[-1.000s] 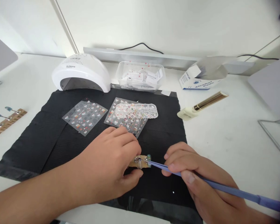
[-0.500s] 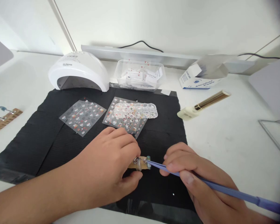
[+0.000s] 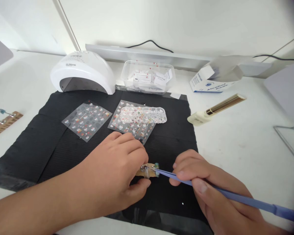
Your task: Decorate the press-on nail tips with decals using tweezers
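Observation:
My left hand pinches a small wooden nail holder on the black mat; a metal clip and a pale blue nail tip sit at the holder's right end. My right hand grips blue tweezers like a pen, and their tip touches the nail tip on the holder. Two sticker sheets lie just beyond my hands: one sticker sheet to the left, another sticker sheet in the middle with a clear gem tray on top of it.
A white nail lamp stands at the mat's back left. Behind the mat are a clear tub of packets and an open wipe box. A gold-capped bottle lies right of the mat. Another wooden nail strip lies far left.
Both hands stay in place on the holder and tweezers. The view has shifted slightly; nothing else on the table has moved.

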Demonstrator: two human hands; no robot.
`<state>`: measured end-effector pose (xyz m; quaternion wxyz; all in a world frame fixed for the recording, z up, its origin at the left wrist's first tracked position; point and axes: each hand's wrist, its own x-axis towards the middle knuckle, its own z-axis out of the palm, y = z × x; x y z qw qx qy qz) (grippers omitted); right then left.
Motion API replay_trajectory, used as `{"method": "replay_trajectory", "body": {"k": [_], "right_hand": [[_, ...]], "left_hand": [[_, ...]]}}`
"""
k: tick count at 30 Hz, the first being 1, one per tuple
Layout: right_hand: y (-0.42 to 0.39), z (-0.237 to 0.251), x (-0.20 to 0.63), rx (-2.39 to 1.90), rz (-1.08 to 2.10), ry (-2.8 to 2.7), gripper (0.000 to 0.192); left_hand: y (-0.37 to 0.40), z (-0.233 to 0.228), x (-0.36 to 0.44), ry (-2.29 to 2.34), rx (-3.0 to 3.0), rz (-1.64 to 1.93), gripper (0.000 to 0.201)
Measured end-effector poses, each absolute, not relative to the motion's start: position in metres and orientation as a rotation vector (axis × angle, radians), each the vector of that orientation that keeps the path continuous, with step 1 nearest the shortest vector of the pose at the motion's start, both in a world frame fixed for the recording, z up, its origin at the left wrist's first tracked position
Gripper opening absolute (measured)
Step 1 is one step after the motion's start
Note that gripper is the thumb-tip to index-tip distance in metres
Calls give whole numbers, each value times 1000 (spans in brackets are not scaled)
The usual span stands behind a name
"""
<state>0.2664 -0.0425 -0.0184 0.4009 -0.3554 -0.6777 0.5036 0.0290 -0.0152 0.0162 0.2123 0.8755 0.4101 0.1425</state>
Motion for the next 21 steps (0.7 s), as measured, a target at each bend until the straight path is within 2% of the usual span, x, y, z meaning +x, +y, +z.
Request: {"method": "replay_trajectory", "body": {"k": [21], "right_hand": [[-37, -14, 265, -953, 1222, -1802, 27]], "left_hand": [[-16, 17, 29, 1134, 2444, 371, 8]]}}
